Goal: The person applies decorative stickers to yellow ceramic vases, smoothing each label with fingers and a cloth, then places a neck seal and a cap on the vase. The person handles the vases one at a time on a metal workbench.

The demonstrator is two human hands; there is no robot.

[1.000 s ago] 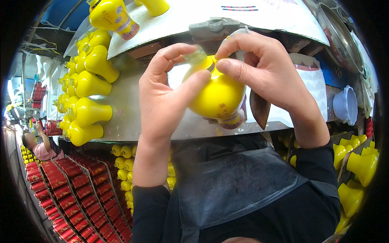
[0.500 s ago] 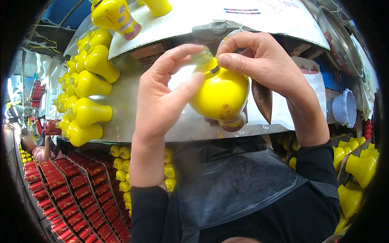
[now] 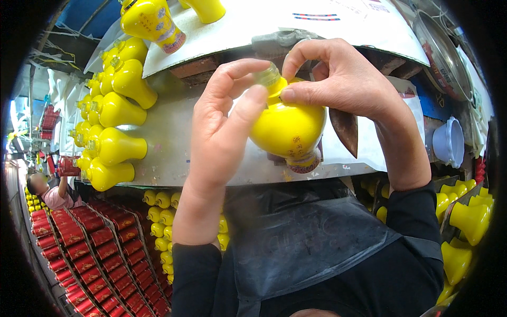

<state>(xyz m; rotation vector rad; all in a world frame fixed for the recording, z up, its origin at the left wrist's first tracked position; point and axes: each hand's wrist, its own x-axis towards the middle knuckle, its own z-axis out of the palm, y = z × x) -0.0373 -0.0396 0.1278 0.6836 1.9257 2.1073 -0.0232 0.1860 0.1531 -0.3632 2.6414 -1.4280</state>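
Note:
A glossy yellow bottle [image 3: 288,124] with a clear screw-thread mouth leans in front of me, its narrow printed foot toward me. My left hand [image 3: 224,108] has thumb and forefinger around the bottle's mouth and neck. The thumb of my right hand [image 3: 338,79] presses on the neck just below the mouth, with the forefinger bent above it. From under the right palm sticks out a brown, pointed, blade-like tool [image 3: 344,133], seemingly held by the curled fingers; its other end is hidden.
Several yellow bottles [image 3: 113,142] lie in rows on the left of the grey table [image 3: 169,158]. A printed yellow bottle [image 3: 153,24] rests on the raised white board [image 3: 237,34]. Red cylinders [image 3: 95,253] fill racks at lower left, near another person [image 3: 55,195]. At right hangs a pale bucket [image 3: 449,141].
My left hand has shifted slightly right along with the bottle's mouth. The right thumb now covers the small dark strip that showed on the neck. The brown tool moved slightly with the right hand.

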